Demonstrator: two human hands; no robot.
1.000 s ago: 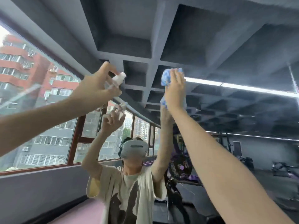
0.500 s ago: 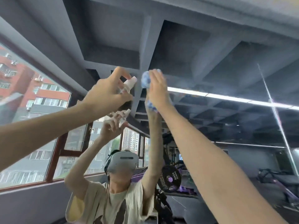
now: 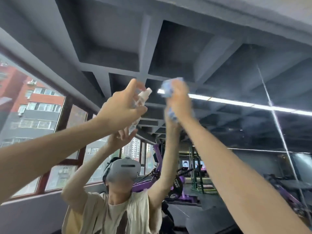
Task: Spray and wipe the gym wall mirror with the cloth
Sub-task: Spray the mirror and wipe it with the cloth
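Observation:
The wall mirror (image 3: 236, 125) fills the view ahead and reflects me, the ceiling and the gym. My left hand (image 3: 121, 107) is raised high and grips a small clear spray bottle (image 3: 141, 100) with a white nozzle pointing at the glass. Just to its right, my right hand (image 3: 179, 98) presses a crumpled blue and white cloth (image 3: 168, 86) against the upper part of the mirror. The hand is blurred by motion. Part of the cloth is hidden under the palm.
A vertical seam (image 3: 278, 122) between mirror panels runs down the right side. Windows (image 3: 33, 115) with a dark red frame line the left wall. Purple gym machines (image 3: 168, 179) show in the reflection. A grey coffered ceiling (image 3: 152, 48) hangs overhead.
My right hand has slid the cloth across the glass. Both hands sit lower in the frame and closer together as my head tilted up.

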